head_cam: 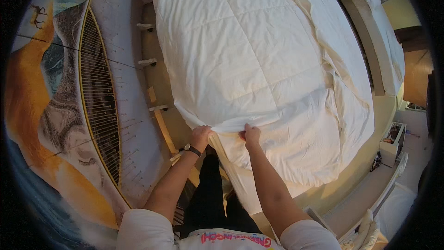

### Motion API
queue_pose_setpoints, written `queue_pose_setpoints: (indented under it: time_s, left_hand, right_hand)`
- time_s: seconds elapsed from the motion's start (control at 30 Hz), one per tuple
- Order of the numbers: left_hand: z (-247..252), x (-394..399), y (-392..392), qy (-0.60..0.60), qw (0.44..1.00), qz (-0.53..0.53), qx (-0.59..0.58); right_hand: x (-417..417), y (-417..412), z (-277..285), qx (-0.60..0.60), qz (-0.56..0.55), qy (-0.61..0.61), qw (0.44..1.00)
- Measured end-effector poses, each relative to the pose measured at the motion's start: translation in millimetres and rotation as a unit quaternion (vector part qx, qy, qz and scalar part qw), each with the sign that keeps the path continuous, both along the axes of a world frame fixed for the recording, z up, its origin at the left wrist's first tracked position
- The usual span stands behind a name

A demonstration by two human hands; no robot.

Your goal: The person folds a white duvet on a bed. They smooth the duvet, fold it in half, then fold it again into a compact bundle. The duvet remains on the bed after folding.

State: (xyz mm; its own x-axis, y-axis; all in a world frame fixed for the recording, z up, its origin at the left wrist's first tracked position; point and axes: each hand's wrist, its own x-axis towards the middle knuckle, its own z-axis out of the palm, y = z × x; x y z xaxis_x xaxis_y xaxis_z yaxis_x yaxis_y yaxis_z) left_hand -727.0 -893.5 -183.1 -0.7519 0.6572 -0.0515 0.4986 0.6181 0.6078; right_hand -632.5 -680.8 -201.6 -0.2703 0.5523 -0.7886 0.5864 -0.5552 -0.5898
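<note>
A quilted white duvet [236, 52] with stitched seams spreads over the bed in front of me. My left hand [201, 137], with a dark-strapped watch [192, 150] on its wrist, grips the duvet's near edge close to its left corner. A short way to the right, my right hand [252, 134] pinches the same edge, thumb on top. Beneath and nearer me lies more white fabric [295, 146], wrinkled and hanging towards my legs. Along the right side runs a loose, rumpled fold [329, 66].
On the left rises a wall with a painted mural [62, 128] and a gold-rimmed, barred panel [100, 100]. White brackets [147, 61] and a wooden strip [164, 130] lie between wall and bed. Beyond the bed's right side are a padded beige edge [371, 41] and a white box [393, 144].
</note>
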Motion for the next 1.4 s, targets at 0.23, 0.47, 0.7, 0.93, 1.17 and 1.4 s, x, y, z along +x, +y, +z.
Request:
queue_pose_setpoints:
  time_s: [0.23, 0.47, 0.7, 0.93, 1.17, 1.4]
  left_hand:
    - [50, -85, 27, -0.269, 0.954, 0.080, 0.110]
    - [76, -68, 43, -0.284, 0.959, 0.007, 0.023]
    - [135, -47, 9, -0.277, 0.960, -0.027, -0.012]
    - [107, -75, -22, -0.325, 0.918, -0.176, -0.141]
    - [92, -147, -41, -0.076, 0.925, -0.225, -0.297]
    - [66, -289, -88, -0.060, 0.989, 0.042, -0.129]
  right_hand:
    - [-73, 25, 43, -0.102, -0.136, 0.189, 0.967]
    - [-72, -9, 115, 0.501, 0.535, 0.055, 0.678]
    - [-85, -18, 97, 0.257, 0.705, 0.081, 0.656]
    - [-63, -34, 129, 0.239, 0.594, 0.142, 0.755]
    - [-61, 4, 132, 0.178, 0.467, 0.170, 0.849]
    - [-94, 18, 135, 0.240, 0.455, 0.052, 0.856]
